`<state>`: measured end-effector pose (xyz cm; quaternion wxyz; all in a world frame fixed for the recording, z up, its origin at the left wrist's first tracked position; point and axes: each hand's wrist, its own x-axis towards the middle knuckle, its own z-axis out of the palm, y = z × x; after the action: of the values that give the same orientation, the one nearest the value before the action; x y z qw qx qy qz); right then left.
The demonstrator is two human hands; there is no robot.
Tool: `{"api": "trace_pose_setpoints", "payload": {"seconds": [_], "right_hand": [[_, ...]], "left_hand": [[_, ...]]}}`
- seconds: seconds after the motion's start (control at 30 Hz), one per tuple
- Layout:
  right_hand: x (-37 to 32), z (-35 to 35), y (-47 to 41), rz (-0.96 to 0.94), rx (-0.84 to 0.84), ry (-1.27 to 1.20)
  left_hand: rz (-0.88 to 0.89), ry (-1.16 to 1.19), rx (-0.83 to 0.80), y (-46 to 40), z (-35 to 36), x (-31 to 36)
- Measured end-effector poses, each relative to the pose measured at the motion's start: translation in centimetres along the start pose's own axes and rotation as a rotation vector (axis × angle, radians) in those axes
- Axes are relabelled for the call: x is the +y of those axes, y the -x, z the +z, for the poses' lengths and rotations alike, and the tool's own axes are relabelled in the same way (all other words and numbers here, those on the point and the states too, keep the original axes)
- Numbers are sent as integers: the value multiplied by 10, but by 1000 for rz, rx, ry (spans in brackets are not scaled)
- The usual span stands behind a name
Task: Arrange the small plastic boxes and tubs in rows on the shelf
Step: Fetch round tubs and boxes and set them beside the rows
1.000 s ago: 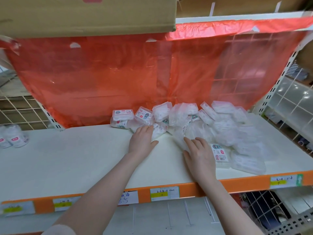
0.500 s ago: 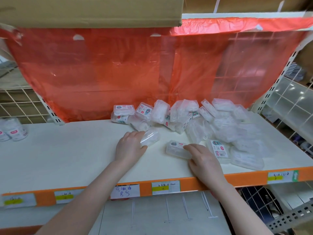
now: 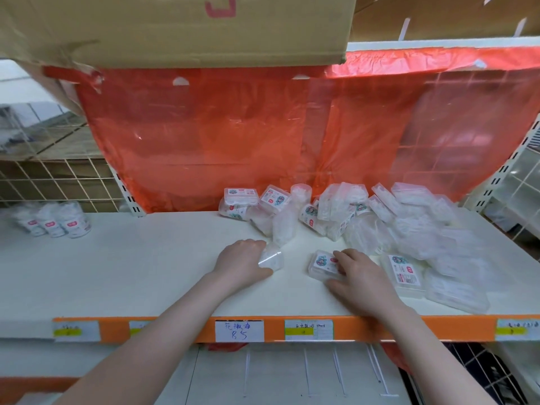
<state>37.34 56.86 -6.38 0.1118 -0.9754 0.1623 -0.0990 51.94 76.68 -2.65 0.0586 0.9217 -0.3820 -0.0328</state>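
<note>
A loose heap of small clear plastic boxes and tubs [image 3: 380,223] lies at the back right of the white shelf [image 3: 131,267]. My left hand [image 3: 239,263] grips a small clear round tub [image 3: 271,258] lying on its side, a little in front of the heap. My right hand [image 3: 359,276] holds a flat clear box with a printed label [image 3: 323,263] by its right end, flat on the shelf. Between the two hands is a gap of bare shelf.
Three labelled tubs [image 3: 55,222] stand at the far left of the shelf. A red plastic sheet [image 3: 263,135] hangs behind, under a cardboard box [image 3: 175,24]. The orange front edge [image 3: 438,327] carries price labels. Wire grid panels flank both sides.
Both hands have drawn back from the heap toward the shelf front, the left one bringing a round tub and the right one a flat labelled box.
</note>
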Motion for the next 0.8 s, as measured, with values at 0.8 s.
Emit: {"api": "trace_pose_setpoints", "payload": {"seconds": [0.8], "right_hand": [[-3,-8,-10,38,-80,22]], "left_hand": [[-70,339,85,-7,-14,11]]}}
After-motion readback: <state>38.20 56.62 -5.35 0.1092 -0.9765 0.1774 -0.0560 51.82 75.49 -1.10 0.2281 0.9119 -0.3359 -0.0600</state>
